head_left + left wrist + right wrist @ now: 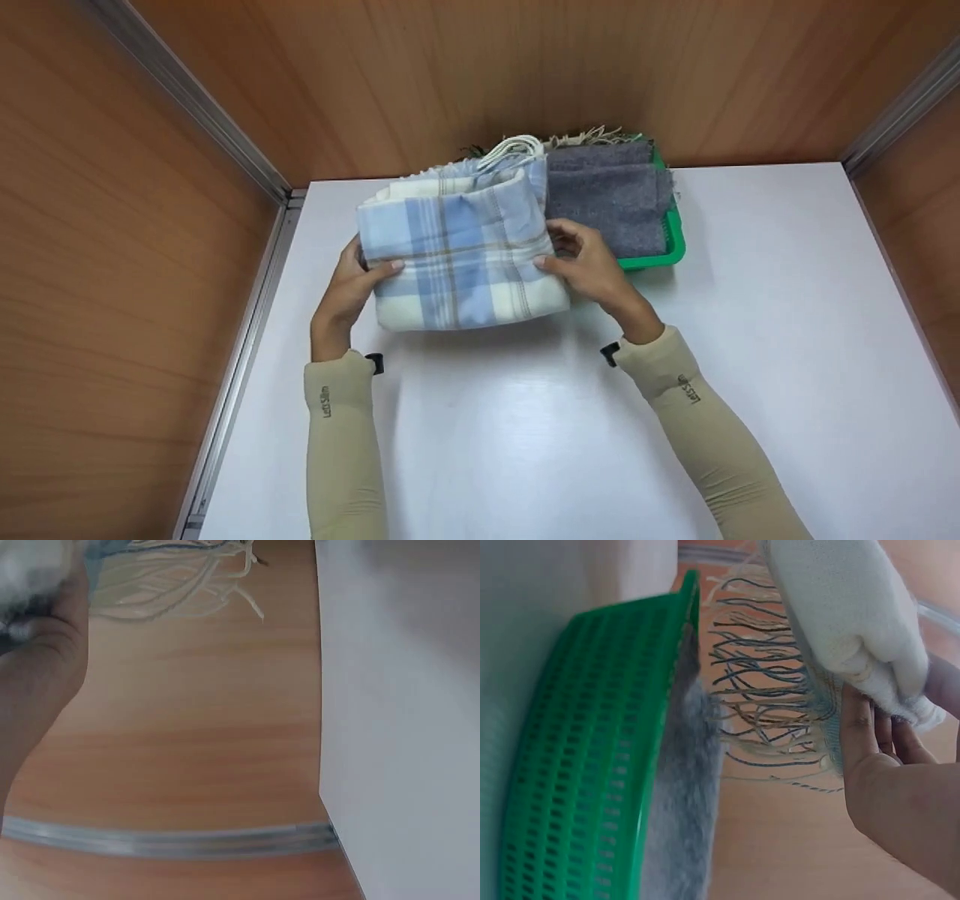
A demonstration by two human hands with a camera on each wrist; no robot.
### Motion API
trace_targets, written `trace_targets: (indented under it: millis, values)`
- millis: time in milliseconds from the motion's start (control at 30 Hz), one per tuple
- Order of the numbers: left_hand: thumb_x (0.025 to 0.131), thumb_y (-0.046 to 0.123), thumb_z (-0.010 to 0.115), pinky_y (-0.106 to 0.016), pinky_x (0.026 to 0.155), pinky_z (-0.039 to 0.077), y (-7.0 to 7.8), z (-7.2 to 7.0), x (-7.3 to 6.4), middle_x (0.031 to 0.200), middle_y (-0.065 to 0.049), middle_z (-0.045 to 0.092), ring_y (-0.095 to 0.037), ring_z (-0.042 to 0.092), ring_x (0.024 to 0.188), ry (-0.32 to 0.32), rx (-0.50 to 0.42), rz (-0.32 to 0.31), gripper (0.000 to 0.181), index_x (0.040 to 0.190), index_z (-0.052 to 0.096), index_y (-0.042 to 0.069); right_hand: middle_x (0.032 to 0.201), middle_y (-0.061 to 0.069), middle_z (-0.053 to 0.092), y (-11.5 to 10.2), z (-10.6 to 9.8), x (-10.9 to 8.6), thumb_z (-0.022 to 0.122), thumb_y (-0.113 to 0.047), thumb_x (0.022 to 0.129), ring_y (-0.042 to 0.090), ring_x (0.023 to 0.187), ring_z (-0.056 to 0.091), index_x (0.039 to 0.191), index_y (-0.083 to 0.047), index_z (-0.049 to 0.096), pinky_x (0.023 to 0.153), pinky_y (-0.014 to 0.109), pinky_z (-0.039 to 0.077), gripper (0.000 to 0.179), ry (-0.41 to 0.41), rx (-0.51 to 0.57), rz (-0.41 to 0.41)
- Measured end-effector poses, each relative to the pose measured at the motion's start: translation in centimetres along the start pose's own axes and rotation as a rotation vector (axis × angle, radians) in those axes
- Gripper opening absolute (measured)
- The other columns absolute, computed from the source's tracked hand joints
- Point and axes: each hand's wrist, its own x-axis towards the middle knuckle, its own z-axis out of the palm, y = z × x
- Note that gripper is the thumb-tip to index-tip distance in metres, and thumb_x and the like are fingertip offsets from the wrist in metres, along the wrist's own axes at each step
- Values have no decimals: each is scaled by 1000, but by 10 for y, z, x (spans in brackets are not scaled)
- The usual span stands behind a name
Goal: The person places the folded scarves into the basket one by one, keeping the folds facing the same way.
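Note:
A folded blue and white plaid scarf with white fringe is held up between both hands. My left hand grips its left side, thumb on the front face and the other fingers behind. On the right side, my right hand pinches the scarf the same way, with fingers tucked behind the fold. In the right wrist view, long blue and cream fringe hangs from the scarf beside a green basket. A folded grey cloth lies in that basket, partly covered by the scarf in the head view.
The green basket's rim shows at the back of the white table, close to the wooden back wall. Beige fringe pokes up along the basket's far edge. A wooden side panel with metal framing stands at the left.

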Motion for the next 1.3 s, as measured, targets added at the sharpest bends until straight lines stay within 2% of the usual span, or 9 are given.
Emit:
trace_targets:
  millis: [233, 500, 700, 867, 1033, 1200, 1300]
  values:
    - [96, 5, 72, -44, 108, 46, 4, 37, 28, 143, -18, 54, -29, 56, 126, -31, -5, 35, 77, 161, 33, 1, 125, 13, 64, -3, -35, -7, 71, 0, 98, 21, 110, 64, 144, 5, 59, 93, 28, 52, 48, 62, 6, 24]
    - [97, 6, 71, -46, 109, 47, 9, 75, 50, 145, -19, 55, -30, 56, 128, -59, -22, 64, 76, 162, 33, 1, 125, 13, 62, -6, -69, -14, 70, 0, 99, 20, 112, 62, 145, 6, 56, 93, 24, 51, 48, 123, -38, 22]
    - [97, 6, 72, -45, 108, 48, 10, 98, 63, 144, -18, 57, -29, 58, 127, -65, -19, 75, 74, 161, 35, 3, 124, 9, 60, -6, -90, -17, 68, 0, 100, 19, 111, 61, 147, 7, 54, 93, 22, 50, 49, 151, -53, 30]
    - [98, 4, 69, -43, 108, 47, 11, 116, 74, 144, -18, 58, -28, 59, 127, -70, -31, 113, 69, 160, 38, 2, 123, 4, 60, -3, -107, -18, 69, -1, 101, 17, 112, 60, 148, 8, 53, 94, 20, 49, 50, 185, -67, 10]
    - [100, 4, 68, -40, 109, 46, 13, 132, 84, 146, -17, 58, -25, 58, 128, -73, -34, 132, 69, 161, 37, 2, 123, 0, 62, -1, -122, -19, 69, -5, 102, 17, 111, 59, 148, 6, 54, 96, 23, 46, 49, 230, -95, 0]
    - [103, 3, 66, -38, 106, 49, 16, 146, 94, 146, -17, 57, -26, 59, 127, -92, -64, 155, 69, 163, 32, 3, 132, 3, 63, 0, -133, -17, 69, -6, 103, 17, 117, 59, 148, -1, 57, 100, 26, 46, 47, 289, -122, 10]
    - [104, 2, 64, -36, 103, 51, 15, 152, 100, 143, -17, 58, -26, 61, 123, -82, -67, 171, 64, 161, 35, 3, 135, 6, 63, 3, -139, -14, 69, -4, 102, 18, 117, 60, 146, -2, 60, 100, 26, 47, 45, 317, -123, 16]
